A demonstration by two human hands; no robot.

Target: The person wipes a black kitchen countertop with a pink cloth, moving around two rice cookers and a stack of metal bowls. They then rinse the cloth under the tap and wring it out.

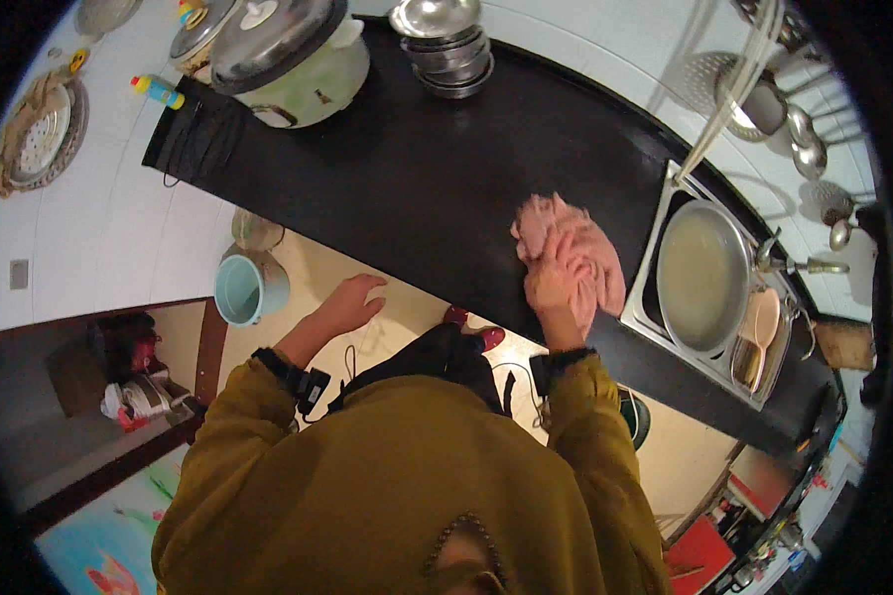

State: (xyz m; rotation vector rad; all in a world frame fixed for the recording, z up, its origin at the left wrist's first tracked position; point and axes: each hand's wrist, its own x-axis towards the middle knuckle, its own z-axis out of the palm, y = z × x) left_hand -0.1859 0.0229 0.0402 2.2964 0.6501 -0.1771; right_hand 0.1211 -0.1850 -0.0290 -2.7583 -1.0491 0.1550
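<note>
My right hand (pixel 554 286) is pressed onto a crumpled pink cloth (pixel 599 260), which lies on the black countertop (pixel 417 171) just left of the sink. Some folds of the cloth rise around its fingers. Off the counter's front edge, my left hand (pixel 350 303) hangs in the air with thumb and fingers apart, holding nothing. The steel sink (pixel 649 297) holds a large round metal basin (pixel 703 275) with cloudy liquid in it.
A large lidded pot (pixel 305 82) and stacked metal bowls (pixel 450 59) stand along the counter's back. A faucet (pixel 796 264) rises behind the sink. Ladles and strainers (pixel 759 108) hang on the wall. On the floor are a light blue bucket (pixel 249 290) and a dark green container (pixel 635 418).
</note>
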